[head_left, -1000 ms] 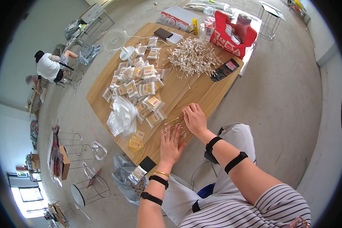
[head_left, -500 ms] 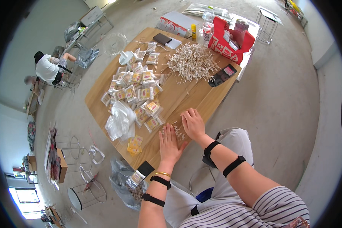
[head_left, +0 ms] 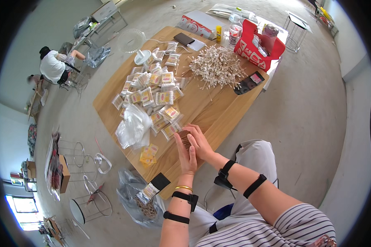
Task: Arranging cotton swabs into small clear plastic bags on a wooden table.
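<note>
Near the table's front edge, a small bundle of cotton swabs (head_left: 185, 142) is pressed between my two hands. My left hand (head_left: 187, 158) lies along the near left side of the bundle, fingers straight and close together. From the right, my right hand (head_left: 200, 145) closes over the other side. The palms partly hide the swabs. Just beyond my fingertips lies a heap of small clear packets filled with swabs (head_left: 147, 97). Loose cotton swabs (head_left: 218, 68) form a big pile farther back. Empty clear bags (head_left: 132, 125) and yellow cards (head_left: 148, 155) lie to the left.
On the wooden table (head_left: 210, 111) are a black case (head_left: 248, 83), a dark wallet-like object (head_left: 184, 39) and a white fan (head_left: 142, 57). A red bag (head_left: 255, 47) stands at the back right. A grey plastic bag (head_left: 127, 195) hangs by the near left edge. Another person (head_left: 53, 66) sits far left.
My hands have come together from flat and apart on the table, and now squeeze the swabs between them. The view has shifted slightly.
</note>
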### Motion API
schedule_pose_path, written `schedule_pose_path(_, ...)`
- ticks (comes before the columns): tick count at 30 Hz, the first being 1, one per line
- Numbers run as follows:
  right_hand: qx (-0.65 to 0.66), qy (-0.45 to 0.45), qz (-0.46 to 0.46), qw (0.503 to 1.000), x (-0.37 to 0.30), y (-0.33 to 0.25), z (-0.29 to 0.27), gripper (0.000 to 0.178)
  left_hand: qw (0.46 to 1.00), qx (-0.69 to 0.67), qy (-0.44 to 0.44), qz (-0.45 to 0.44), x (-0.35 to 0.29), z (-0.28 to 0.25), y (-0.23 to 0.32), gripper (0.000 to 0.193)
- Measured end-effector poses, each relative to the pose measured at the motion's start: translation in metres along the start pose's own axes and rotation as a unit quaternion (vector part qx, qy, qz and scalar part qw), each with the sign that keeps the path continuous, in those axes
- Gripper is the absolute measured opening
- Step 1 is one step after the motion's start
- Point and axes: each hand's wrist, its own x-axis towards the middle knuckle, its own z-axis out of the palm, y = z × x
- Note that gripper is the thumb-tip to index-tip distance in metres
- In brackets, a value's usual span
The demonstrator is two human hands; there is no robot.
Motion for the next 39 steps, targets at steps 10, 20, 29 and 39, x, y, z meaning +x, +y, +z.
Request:
schedule_pose_path(10,-0.106,0.12,-0.019,0.987,-0.003,0.001,-0.051,0.025,0.99,0.136,-0.046,0.016,0.002,-0.037,-0.001,0.078)
schedule_pose_path(20,-0.125,0.111,-0.042,0.985,-0.013,0.004,-0.052,0.025,0.875,0.464,-0.109,0.085,-0.002,0.001,0.006,0.081)
schedule_pose_path(29,-0.117,0.097,-0.04,0.988,-0.013,0.005,-0.054,0.024,0.87,0.477,-0.099,0.077,-0.008,-0.001,0.022,0.074)
schedule_pose_path(39,-0.115,0.057,-0.005,0.992,-0.017,-0.008,-0.062,0.017,0.878,0.461,-0.09,0.088,-0.011,-0.024,0.028,0.063)
